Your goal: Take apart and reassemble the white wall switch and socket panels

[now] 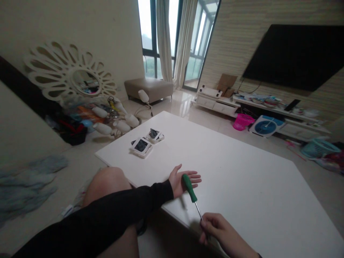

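A screwdriver [189,187] with a green handle and a thin metal shaft slants over the near edge of the white table [228,165]. My right hand [213,226] pinches it by the shaft, low and to the right; the tip is hidden in the fingers. My left hand [179,182] lies palm up with its fingers spread, just behind the green handle. Whether handle and palm touch, I cannot tell. Farther back on the table sit two small white boxes with dark square panels, a nearer one [141,146] and a farther one [155,136].
A lamp with several white shades [122,125] stands on the floor beyond the table's left corner. Behind are a padded bench [149,87] and a TV cabinet [215,105]. A pink basket [242,122], a blue-and-white fan [266,126] and a teal basket [319,147] stand at right.
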Demonstrator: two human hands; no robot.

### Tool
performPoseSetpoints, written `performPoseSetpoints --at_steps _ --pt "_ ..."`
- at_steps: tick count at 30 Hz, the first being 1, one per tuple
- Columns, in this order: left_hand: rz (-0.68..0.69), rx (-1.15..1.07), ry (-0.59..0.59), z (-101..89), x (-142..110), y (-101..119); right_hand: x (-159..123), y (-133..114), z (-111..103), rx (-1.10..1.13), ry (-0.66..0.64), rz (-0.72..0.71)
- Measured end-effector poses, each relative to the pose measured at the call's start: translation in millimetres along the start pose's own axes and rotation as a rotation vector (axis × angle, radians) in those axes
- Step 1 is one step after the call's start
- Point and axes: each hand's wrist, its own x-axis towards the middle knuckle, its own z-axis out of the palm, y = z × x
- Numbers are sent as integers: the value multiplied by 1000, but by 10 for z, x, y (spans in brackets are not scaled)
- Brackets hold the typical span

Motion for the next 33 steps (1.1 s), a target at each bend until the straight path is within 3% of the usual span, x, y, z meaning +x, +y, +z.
performPoseSetpoints --at_steps 5,11,14,20,24,30,33 --pt "7 13 11 35 -6 15 -52 -93 3 5 6 -57" --pt "6 -68 20 66 -20 80 -88 -192 -133 16 170 -250" --pt "11 -87 -13 87 -39 95 -52 -166 -140 24 194 -229" --pt "-7 -54 -7 40 -39 47 36 -53 -75 -25 120 -85" --pt "-27 -11 -3 4 -18 26 2 -63 -104 -19 79 -115" --pt "-18 -63 -22 30 -20 70 -111 -186 -208 26 283 -240" --pt "-27 -70 -44 38 -32 89 -107 -226 -228 10 307 -259"
